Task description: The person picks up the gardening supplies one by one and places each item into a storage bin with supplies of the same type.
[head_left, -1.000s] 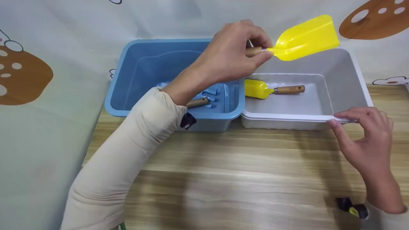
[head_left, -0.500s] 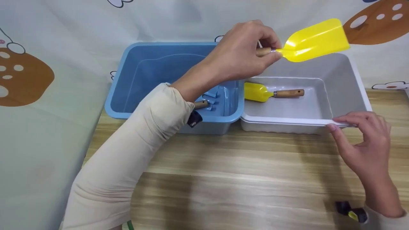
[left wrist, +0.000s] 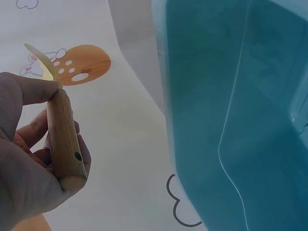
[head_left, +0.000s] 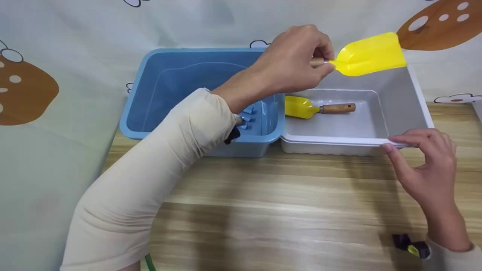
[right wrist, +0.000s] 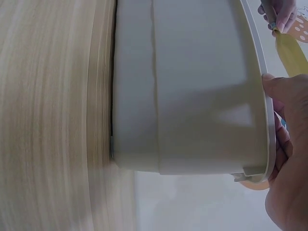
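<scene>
A yellow hand shovel (head_left: pixel 371 54) with a wooden handle (left wrist: pixel 65 139) is pinched by my left hand (head_left: pixel 292 60) near the neck, its blade pointing right above the back of the white bin (head_left: pixel 339 140). With thumb and fingers my right hand (head_left: pixel 431 169) grips the front rim of that bin near its right corner. Inside the white bin lies a second yellow shovel (head_left: pixel 299 107), its wooden handle to the right and its blade tip hidden behind the blue bin's rim. The blue bin (head_left: pixel 203 64) holds small blue pieces (head_left: pixel 246 118), partly hidden by my left forearm.
The two bins stand side by side on a wood-grain table (head_left: pixel 286 210), the blue bin's rim overlapping the white one's left edge. A patterned white cloth (head_left: pixel 90 30) hangs behind them and at the left. A bit of green (head_left: pixel 149 262) shows beside the left sleeve.
My left hand has shifted right with the yellow shovel, which has moved a little lower over the white bin. The right hand keeps its grip on the rim.
</scene>
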Motion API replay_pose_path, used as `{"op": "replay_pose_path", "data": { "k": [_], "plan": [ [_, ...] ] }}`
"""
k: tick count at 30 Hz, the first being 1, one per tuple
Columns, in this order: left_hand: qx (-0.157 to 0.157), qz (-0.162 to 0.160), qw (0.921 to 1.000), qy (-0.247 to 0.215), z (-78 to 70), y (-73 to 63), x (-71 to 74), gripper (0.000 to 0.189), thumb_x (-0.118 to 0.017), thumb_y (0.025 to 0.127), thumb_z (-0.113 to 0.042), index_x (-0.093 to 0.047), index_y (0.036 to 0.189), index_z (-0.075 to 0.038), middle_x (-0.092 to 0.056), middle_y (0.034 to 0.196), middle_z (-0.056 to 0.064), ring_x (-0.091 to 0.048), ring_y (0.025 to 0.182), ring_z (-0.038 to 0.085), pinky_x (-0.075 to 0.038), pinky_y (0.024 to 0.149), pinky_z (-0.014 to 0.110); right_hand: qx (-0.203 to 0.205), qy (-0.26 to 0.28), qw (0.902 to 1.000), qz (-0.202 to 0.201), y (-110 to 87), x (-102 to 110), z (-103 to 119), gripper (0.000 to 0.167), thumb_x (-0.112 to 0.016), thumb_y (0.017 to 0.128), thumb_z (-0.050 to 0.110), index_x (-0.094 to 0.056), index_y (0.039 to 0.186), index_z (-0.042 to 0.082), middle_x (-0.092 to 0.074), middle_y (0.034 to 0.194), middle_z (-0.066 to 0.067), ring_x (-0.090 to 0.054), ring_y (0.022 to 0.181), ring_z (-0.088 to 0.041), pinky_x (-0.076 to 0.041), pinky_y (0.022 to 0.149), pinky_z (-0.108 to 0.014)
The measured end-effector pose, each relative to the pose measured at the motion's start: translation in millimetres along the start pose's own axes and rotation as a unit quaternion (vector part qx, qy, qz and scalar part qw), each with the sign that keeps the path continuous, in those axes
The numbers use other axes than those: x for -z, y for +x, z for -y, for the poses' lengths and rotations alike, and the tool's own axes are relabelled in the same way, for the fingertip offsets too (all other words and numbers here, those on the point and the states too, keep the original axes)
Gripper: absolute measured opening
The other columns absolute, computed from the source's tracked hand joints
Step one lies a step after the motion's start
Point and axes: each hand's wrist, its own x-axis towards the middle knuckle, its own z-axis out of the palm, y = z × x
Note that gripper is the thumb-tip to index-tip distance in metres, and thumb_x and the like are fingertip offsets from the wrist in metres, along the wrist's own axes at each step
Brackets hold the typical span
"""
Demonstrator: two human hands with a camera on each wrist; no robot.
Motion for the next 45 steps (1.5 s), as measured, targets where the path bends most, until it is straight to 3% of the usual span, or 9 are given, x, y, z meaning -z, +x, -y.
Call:
{"op": "replay_pose_path", "data": {
  "k": [8, 22, 25, 31, 38, 45],
  "plan": [
    [0.019, 0.023, 0.9993, 0.022, -2.1, 6.9, -6.1, 0.027, -0.066, 0.104, -0.026, -0.077, 0.126, -0.014, -0.076, 0.127, 0.0, -0.064, 0.106, 0.01, -0.053, 0.098, 0.014, 0.004, 0.006, 1.0, 0.0, -0.9, -1.3, 1.6, 0.02, -0.085, 0.08, -0.001, -0.078, 0.096, -0.009, -0.057, 0.108, 0.037, -0.044, 0.108, 0.014, -0.023, 0.102, -0.021],
    [0.017, 0.07, 0.9968, 0.036, -10.2, 20.6, -23.9, 0.03, -0.061, 0.103, -0.022, -0.076, 0.127, -0.015, -0.073, 0.135, -0.002, -0.063, 0.116, 0.013, -0.051, 0.105, 0.016, -0.007, -0.003, 1.0, -0.002, -4.6, 0.5, 0.1, 0.021, -0.085, 0.08, -0.001, -0.077, 0.098, -0.009, -0.057, 0.11, 0.037, -0.042, 0.107, 0.012, -0.021, 0.101, -0.022],
    [0.026, 0.062, 0.9955, 0.066, -10.2, 21.2, -27.3, 0.035, -0.058, 0.105, -0.026, -0.069, 0.137, -0.016, -0.068, 0.139, -0.002, -0.059, 0.12, 0.012, -0.048, 0.108, 0.016, -0.003, 0.002, 1.0, -0.004, -3.2, -1.7, 1.3, 0.022, -0.085, 0.08, 0.0, -0.077, 0.097, -0.009, -0.057, 0.109, 0.037, -0.042, 0.107, 0.012, -0.022, 0.101, -0.022],
    [0.029, 0.018, 0.992, 0.122, -10.5, 17.1, -25.9, 0.049, -0.046, 0.109, -0.041, -0.043, 0.156, -0.025, -0.052, 0.155, -0.006, -0.048, 0.137, 0.01, -0.032, 0.124, 0.018, 0.006, 0.013, 0.9999, -0.005, -1.3, -2.4, 5.5, 0.021, -0.086, 0.081, 0.005, -0.077, 0.095, -0.009, -0.058, 0.106, 0.036, -0.044, 0.107, 0.013, -0.023, 0.101, -0.021],
    [0.0, 0.004, 0.9911, 0.133, -8.0, 9.7, -19.3, 0.047, -0.05, 0.108, -0.04, -0.05, 0.152, -0.023, -0.057, 0.151, -0.003, -0.052, 0.136, 0.013, -0.036, 0.122, 0.022, 0.004, 0.012, 0.9999, 0.0, -0.5, 1.5, 9.6, 0.02, -0.085, 0.08, 0.0, -0.076, 0.095, -0.01, -0.057, 0.106, 0.036, -0.043, 0.105, 0.014, -0.022, 0.1, -0.021],
    [0.0, 0.01, 0.9915, 0.13, -3.7, 4.2, -19.1, 0.044, -0.053, 0.107, -0.039, -0.055, 0.148, -0.023, -0.061, 0.147, -0.002, -0.056, 0.131, 0.015, -0.041, 0.119, 0.024, -0.001, 0.009, 1.0, 0.0, -0.8, 1.1, 5.9, 0.021, -0.085, 0.077, -0.004, -0.077, 0.095, -0.01, -0.057, 0.105, 0.036, -0.043, 0.104, 0.014, -0.022, 0.099, -0.021]
  ]
}}
